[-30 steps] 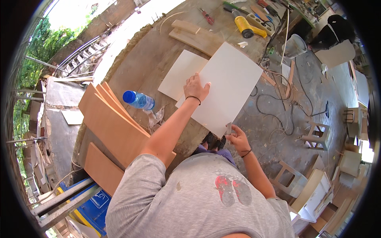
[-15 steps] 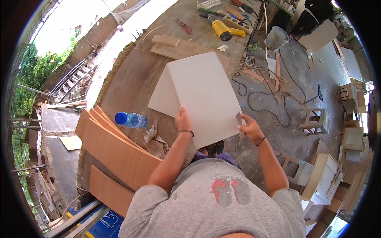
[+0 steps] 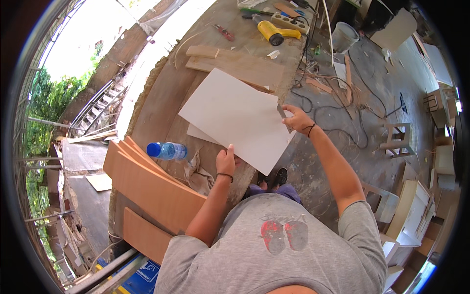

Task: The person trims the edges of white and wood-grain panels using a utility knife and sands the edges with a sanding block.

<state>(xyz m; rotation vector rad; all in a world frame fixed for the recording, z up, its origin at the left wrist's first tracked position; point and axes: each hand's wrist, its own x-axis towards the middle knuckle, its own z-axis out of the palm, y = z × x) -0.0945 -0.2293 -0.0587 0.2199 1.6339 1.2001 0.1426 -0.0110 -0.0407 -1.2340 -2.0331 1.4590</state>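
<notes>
A white rectangular panel [image 3: 240, 115] lies tilted above the wooden bench, turned with one corner toward me. My left hand [image 3: 226, 160] grips its near left edge, thumb on top and the other fingers mostly hidden underneath. At the panel's right edge, my right hand [image 3: 296, 119] is closed around a small flat grey scraper-like piece [image 3: 282, 112], which touches or nearly touches that edge. Its exact kind cannot be made out. Beneath the held panel, part of a second pale panel [image 3: 199, 133] shows.
Left of my left hand are a blue-capped water bottle [image 3: 167, 150], a crumpled cloth [image 3: 198, 177] and stacked curved brown boards [image 3: 152, 183]. Farther off lie wood strips [image 3: 235, 66], a screwdriver [image 3: 224, 32] and a yellow heat gun [image 3: 270, 32]. Cables [image 3: 338, 108] and a stool [image 3: 397, 139] occupy the floor.
The white panel has turned counterclockwise in my hands. My right hand has moved away from me along with the grey piece; my left hand has shifted slightly nearer to me.
</notes>
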